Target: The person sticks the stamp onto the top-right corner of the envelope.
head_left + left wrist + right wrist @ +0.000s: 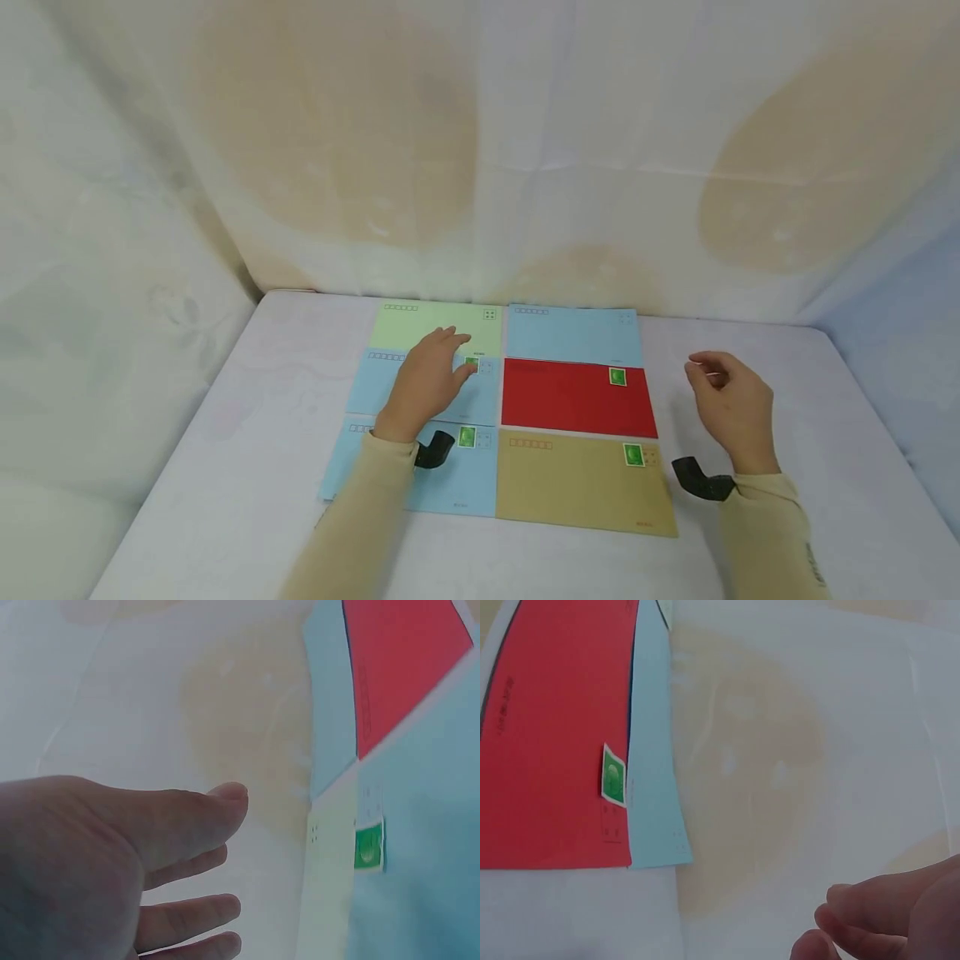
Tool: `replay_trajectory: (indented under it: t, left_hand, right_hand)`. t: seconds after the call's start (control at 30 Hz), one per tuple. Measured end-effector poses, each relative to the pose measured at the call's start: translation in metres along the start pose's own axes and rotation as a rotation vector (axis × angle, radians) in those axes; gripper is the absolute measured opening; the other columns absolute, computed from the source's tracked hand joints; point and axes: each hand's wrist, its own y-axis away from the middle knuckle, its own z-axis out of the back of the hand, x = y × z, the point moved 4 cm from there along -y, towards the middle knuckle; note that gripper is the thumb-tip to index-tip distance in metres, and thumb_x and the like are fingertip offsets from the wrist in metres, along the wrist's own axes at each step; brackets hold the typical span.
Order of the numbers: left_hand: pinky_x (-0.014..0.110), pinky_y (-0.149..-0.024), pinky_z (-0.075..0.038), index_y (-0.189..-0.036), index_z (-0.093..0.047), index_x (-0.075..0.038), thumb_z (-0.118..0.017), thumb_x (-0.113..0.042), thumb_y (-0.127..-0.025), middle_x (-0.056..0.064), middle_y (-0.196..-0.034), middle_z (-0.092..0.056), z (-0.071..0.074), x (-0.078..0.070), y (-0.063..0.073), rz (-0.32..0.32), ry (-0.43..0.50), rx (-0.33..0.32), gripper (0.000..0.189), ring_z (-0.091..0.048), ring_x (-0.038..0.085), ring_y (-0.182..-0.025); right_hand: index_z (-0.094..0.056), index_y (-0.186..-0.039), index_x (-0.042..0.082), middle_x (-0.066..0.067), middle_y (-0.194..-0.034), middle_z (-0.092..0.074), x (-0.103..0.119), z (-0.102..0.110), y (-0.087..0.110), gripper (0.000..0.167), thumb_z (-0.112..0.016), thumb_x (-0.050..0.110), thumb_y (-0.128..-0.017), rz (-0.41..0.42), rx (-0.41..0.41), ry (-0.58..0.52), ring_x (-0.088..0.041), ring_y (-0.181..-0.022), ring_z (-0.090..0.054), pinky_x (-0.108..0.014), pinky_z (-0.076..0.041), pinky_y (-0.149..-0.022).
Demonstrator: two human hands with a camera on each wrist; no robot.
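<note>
My left hand (426,379) is over the left column of envelopes with its fingers extended and thumb apart, holding nothing. Its thumb tip overlaps the green stamp (472,364) on the middle blue envelope (480,400) in the head view. Beyond the fingers lies a light green envelope (438,321) with no stamp showing. To the right of the envelopes hovers my right hand (735,408), fingers loosely bent and nothing visible between them. Nearest to it is the red envelope (573,398), which bears a green stamp (613,776).
A light blue envelope (573,335) without a stamp lies at the back right. Closer in are a stamped tan envelope (577,483) and another stamped blue one (457,483). They lie on a white-covered table (225,467), with patterned curtains (585,167) behind.
</note>
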Motion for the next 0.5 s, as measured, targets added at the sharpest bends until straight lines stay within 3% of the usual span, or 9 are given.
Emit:
replay_trajectory:
  t: [0.27,0.5]
  left_hand:
    - [0.049,-0.113,-0.038,-0.135,-0.062,-0.002,-0.073,-0.02,-0.094,0.021,-0.143,-0.055,0.004,0.02,-0.004,0.03,-0.013,0.001,0.047,-0.046,0.035,-0.138]
    - [0.05,-0.113,-0.038,-0.137,-0.059,0.0,-0.071,-0.022,-0.096,0.022,-0.145,-0.052,0.008,0.032,-0.01,0.053,0.003,0.021,0.048,-0.045,0.037,-0.139]
  right_hand:
    - [-0.069,-0.119,-0.001,-0.022,-0.102,-0.07,-0.016,0.005,-0.001,0.032,-0.06,0.024,-0.101,-0.018,-0.012,0.027,-0.021,-0.082,-0.059,-0.016,-0.04,-0.056]
    - [-0.068,-0.119,-0.001,-0.021,-0.096,-0.071,-0.031,0.014,-0.001,0.036,-0.057,0.028,-0.102,-0.009,0.009,0.037,0.012,-0.065,-0.048,-0.019,-0.042,-0.054]
